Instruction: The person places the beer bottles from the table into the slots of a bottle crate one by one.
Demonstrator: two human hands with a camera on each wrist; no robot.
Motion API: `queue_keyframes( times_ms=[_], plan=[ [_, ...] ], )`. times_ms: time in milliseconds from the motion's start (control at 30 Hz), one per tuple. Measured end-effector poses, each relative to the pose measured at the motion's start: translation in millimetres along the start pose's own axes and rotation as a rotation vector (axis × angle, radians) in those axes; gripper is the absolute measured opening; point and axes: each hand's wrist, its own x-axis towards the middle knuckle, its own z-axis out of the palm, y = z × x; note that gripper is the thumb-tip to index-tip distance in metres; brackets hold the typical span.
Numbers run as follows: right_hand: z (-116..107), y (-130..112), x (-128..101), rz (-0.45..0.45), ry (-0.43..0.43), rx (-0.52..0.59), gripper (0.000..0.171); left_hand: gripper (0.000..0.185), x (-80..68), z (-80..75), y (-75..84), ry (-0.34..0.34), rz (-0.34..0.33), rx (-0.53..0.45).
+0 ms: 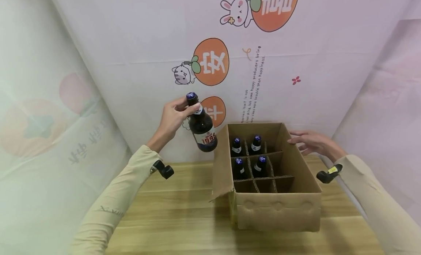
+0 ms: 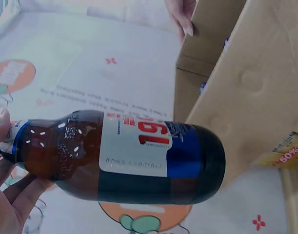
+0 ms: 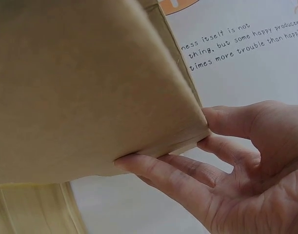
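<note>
My left hand (image 1: pixel 174 116) grips a brown glass beer bottle (image 1: pixel 203 132) by its neck, with thumb and fingers around it. The bottle hangs tilted in the air, left of the cardboard box (image 1: pixel 277 211); its blue cap faces up and its label is white and blue with red figures. In the left wrist view the bottle (image 2: pixel 134 156) lies across the picture. My right hand (image 1: pixel 315 142) holds the box's far right edge. In the right wrist view thumb and fingers (image 3: pixel 173 180) pinch the cardboard (image 3: pixel 90 97) at its corner.
Cardboard dividers (image 1: pixel 275 156) split the box into compartments; several blue-capped bottles (image 1: pixel 260 167) stand in the left and middle ones. A flap (image 1: pixel 223 163) sticks out on the left side. The box stands on a wooden table (image 1: pixel 171 211) before a printed cloth backdrop (image 1: pixel 148 46).
</note>
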Motion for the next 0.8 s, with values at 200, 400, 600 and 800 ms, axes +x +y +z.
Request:
queue_keyframes(
  times_ms=[200,400,600,800],
  plan=[
    [0,0,0,-0.003,0.000,-0.005,0.079,0.040,0.6,4.8,16.6,-0.050,0.054,0.009],
    [-2,1,1,-0.003,0.006,0.017,0.078,0.039,4.0,14.3,29.8,-0.058,0.101,-0.005],
    [-1,1,2,0.001,-0.006,0.003,0.080,0.033,1.2,32.4,34.2,-0.055,0.183,-0.065],
    [-2,1,4,0.012,-0.017,0.017,0.079,0.030,-4.9,51.6,37.2,-0.049,0.209,-0.108]
  ],
)
